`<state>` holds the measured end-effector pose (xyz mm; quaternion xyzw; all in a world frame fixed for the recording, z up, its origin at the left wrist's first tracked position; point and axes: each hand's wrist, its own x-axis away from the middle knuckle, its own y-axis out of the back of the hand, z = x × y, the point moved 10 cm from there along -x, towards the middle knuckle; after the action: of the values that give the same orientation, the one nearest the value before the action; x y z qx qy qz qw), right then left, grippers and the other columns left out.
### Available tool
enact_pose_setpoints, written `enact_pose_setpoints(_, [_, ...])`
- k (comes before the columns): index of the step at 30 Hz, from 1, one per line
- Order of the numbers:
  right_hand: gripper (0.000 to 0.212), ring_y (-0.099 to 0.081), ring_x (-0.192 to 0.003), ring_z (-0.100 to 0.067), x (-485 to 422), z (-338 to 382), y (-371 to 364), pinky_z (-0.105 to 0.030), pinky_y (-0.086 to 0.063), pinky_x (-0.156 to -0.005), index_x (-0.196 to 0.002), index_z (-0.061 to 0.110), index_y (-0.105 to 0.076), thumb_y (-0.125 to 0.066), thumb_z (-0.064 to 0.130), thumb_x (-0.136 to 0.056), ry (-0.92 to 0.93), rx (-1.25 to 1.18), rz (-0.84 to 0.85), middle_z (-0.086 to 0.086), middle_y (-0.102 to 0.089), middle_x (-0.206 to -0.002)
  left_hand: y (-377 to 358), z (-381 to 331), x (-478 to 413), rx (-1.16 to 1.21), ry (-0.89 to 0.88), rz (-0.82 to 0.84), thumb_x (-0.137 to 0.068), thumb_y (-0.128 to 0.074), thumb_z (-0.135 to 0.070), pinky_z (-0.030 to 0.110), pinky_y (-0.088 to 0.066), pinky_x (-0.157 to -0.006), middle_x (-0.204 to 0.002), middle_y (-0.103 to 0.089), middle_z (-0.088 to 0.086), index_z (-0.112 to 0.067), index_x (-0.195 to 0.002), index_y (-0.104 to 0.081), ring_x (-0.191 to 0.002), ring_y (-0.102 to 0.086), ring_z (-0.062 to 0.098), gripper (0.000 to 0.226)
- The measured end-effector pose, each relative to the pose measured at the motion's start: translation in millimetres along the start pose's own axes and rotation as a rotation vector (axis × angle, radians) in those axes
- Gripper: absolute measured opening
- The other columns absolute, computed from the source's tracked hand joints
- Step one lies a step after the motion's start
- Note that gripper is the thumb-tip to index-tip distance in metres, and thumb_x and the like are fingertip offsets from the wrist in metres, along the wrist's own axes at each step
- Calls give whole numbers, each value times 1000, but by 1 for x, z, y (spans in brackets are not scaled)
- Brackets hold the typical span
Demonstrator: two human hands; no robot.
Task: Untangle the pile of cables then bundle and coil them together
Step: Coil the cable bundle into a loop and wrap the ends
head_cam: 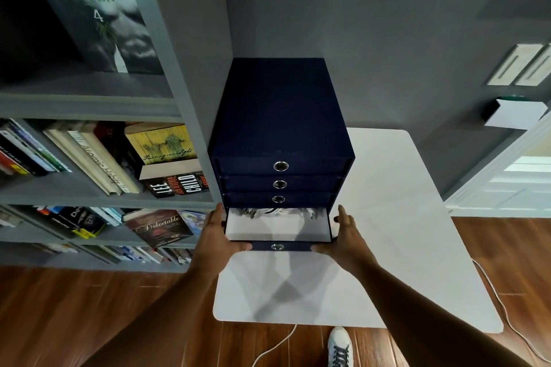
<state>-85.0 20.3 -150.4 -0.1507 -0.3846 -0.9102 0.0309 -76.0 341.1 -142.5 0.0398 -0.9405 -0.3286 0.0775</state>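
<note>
The white desk (pixel 387 188) stands against a grey wall (pixel 357 24) in a room with a reddish wood floor (pixel 89 307), and a grey bookshelf (pixel 190 98) rises just beside its left edge. On the desk's far left part sits a navy drawer unit (pixel 277 110) with four drawers, each with a metal ring pull. The bottom drawer (pixel 277 231) is slid partway out, showing a pale lining. My left grip (pixel 219 232) grasps its left side and my right grip (pixel 347 237) grasps its right side, each with the thumb curled onto the front panel. The cables (pixel 268 213) lie at the back of that drawer as a dark and light tangle, mostly hidden under the drawer above, so I cannot tell how many there are. A white cord (pixel 274 345) trails over the floor below the desk, cut off by the frame's lower edge, near a white sneaker (pixel 340 345) that is also cut off. On the shelves I can read "LEE CHILD" on a dark spine (pixel 179 185), "Atomic Habits" on a pale spine (pixel 101 164) and "Delectable" on a brown cover (pixel 158 228). A large cover (pixel 98 15) higher up shows a "4", its other lettering too blurred to read.
</note>
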Motion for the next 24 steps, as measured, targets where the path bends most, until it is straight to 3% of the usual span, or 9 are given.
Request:
enact_pose_setpoints(5, [102, -61, -92, -11, -20, 15, 7, -31, -51, -78, -147, 36, -26, -87, 37, -65, 67, -36, -8, 10, -39, -129, 1, 0, -17, 43, 29, -50, -50, -99, -29, 45, -52, -99, -129, -59, -3, -23, -136, -50, -117, -58, 20, 99])
enact_pose_setpoints(10, [79, -64, -96, -14, -36, 10, 9, -33, -55, -81, -127, 29, -46, -86, 41, -59, 8, -97, -39, 10, -57, -121, 1, -1, -28, 71, 74, -104, -57, -97, -26, 44, -54, -97, -121, -66, 0, -20, -124, -56, -112, -61, 22, 78])
enact_pose_setpoints(13, [67, -64, -93, -15, -43, 10, 12, -30, -52, -74, -118, 27, -48, -85, 35, -63, -24, -135, -77, 10, -63, -108, 3, 1, -34, 79, 94, -161, -56, -97, -32, 44, -55, -95, -118, -66, -1, -21, -120, -54, -111, -62, 22, 78])
enact_pose_setpoints(17, [63, -64, -92, -18, -49, 13, 18, -37, -56, -78, -118, 25, -49, -83, 35, -66, -33, -138, -119, 9, -64, -104, 5, 1, -40, 85, 117, -217, -54, -97, -36, 45, -56, -93, -115, -66, -1, -23, -120, -52, -107, -64, 22, 81])
enact_pose_setpoints(24, [40, -66, -87, -25, -59, 9, 25, -39, -55, -73, -113, 18, -53, -75, 31, -82, -40, -54, -169, -1, -69, -98, 9, -2, -46, 47, 112, -278, -65, -92, -29, 47, -57, -92, -119, -67, 6, -17, -125, -53, -109, -65, 27, 73])
